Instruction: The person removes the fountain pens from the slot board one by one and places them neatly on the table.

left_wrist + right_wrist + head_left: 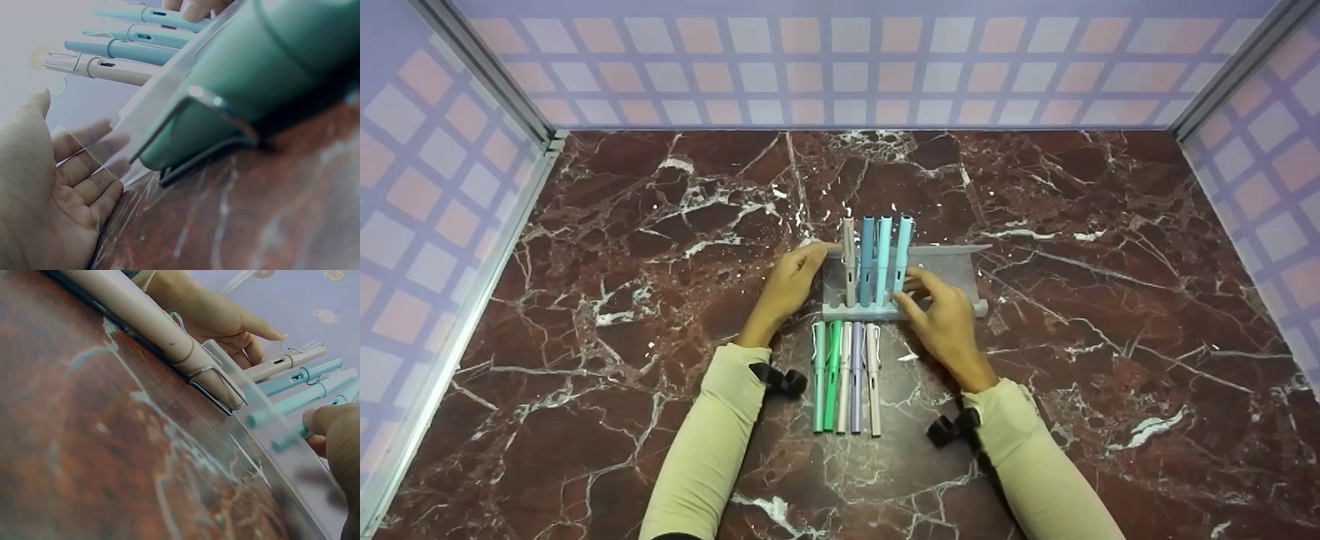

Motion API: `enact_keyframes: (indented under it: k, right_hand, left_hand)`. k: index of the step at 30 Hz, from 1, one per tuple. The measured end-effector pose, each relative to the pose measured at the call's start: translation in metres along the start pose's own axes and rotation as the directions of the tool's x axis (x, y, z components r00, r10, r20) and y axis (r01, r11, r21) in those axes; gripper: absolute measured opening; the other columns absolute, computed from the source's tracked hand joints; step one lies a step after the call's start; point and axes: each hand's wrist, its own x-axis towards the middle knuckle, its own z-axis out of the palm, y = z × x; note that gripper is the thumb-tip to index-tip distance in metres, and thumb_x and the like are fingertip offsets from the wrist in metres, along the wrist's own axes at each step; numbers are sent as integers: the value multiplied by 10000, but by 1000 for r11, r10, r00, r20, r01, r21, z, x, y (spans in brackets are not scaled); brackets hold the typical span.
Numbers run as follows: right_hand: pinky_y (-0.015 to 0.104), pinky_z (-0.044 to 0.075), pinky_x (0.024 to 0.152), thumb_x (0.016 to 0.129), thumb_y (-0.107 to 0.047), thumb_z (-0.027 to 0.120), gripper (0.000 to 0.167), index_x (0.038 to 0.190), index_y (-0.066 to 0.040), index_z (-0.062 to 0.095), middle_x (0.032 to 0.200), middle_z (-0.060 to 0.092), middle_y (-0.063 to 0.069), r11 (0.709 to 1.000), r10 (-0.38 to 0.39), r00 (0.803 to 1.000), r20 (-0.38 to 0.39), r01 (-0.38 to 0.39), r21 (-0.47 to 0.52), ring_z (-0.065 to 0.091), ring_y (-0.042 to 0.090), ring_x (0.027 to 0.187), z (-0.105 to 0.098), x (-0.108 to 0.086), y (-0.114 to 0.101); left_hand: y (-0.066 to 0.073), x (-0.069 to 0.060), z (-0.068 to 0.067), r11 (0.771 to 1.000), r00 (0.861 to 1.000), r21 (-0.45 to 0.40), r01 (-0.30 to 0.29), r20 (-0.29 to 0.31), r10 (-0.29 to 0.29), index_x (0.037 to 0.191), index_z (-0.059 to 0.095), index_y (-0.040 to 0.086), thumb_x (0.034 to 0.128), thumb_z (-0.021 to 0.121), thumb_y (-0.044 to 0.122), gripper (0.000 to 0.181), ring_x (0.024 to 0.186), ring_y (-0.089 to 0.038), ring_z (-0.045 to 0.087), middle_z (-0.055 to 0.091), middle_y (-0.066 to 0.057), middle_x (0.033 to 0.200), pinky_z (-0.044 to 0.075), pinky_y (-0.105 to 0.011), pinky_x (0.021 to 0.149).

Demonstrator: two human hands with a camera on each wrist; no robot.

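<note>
clear pen stand [877,314] between both hands [790,283] [949,321]

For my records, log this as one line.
left hand: at clear holder; right hand: pinching rightmost blue pen; five pens: on table

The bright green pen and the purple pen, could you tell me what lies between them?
A single pale pen lies there, shown in the head view.

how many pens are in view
9. In the clear holder, left to right: taupe pen, darker blue pen, two light blue pens. On the table, likewise: teal pen, green pen, pale pen, purple pen, another pale pen. None seems hidden.
</note>
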Motion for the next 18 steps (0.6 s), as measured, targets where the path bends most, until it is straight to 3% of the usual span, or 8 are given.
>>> enact_keyframes:
  k: [3, 10, 14, 18]
  right_hand:
    - [417, 588, 698, 858, -118, 790, 301, 1114, -4, 680, 906, 765, 112, 999, 8, 1000, -26, -7, 43, 730, 257, 769, 0, 0, 1]
    - [351, 604, 718, 883, -79, 761, 241, 1075, 30, 664, 908, 755, 144, 984, 37, 993, -108, -17, 176, 723, 254, 788, -1, 1, 0]
    - [277, 602, 665, 897, -78, 749, 220, 1064, 33, 659, 911, 754, 141, 975, 65, 986, -156, -29, 220, 727, 246, 719, -3, -1, -2]
    - [250, 580, 667, 888, -28, 744, 207, 1060, 47, 657, 906, 743, 147, 966, 96, 975, -199, -42, 256, 715, 265, 721, -6, -3, -6]
  left_hand:
    - [0, 0, 0, 1000, 1000, -12, 16, -2, -16, 1280, 663, 62, 1091, 406, 288, 391, 924, -306, 674, 709, -157, 1160, 532, -423, 886]
    - [-1, 0, -1, 1000, 1000, 17, 20, -11, -20, 1285, 665, 80, 1089, 404, 312, 400, 959, -261, 663, 699, -126, 1212, 500, -409, 964]
    - [-1, 0, -1, 1000, 1000, 11, 13, -12, -12, 1281, 664, 66, 1089, 405, 295, 395, 913, -284, 670, 706, -136, 1173, 519, -420, 927]
    - [-2, 0, 1, 1000, 1000, 12, -24, -18, 24, 1269, 664, 25, 1088, 409, 245, 382, 1064, -296, 662, 693, -158, 1223, 468, -410, 1032]
